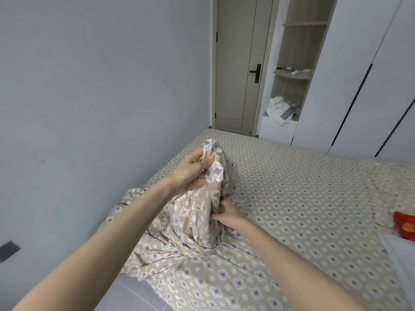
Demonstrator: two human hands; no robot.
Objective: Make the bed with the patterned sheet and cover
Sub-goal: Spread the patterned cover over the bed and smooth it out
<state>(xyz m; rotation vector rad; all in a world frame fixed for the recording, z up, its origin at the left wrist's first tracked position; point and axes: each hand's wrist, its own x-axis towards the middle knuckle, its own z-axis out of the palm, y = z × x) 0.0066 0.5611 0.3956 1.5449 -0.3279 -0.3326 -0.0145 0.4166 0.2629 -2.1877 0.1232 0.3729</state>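
The bed [303, 198] carries a beige sheet patterned with small diamonds and dots, spread flat over the mattress. A matching cover [190, 230] with larger purple diamonds lies bunched on the bed's left side, partly hanging over the edge. My left hand [190, 169] grips a raised corner of the cover, lifting it into a peak. Lower down, my right hand [226, 214] pinches a fold of the same cover just above the sheet.
A grey wall runs close along the bed's left side. A closed door [238, 63] stands beyond the far end, next to open shelves [298, 70] holding crumpled white cloth [280, 110]. White wardrobe doors are at the right. A red packet [404, 225] lies on the bed's right edge.
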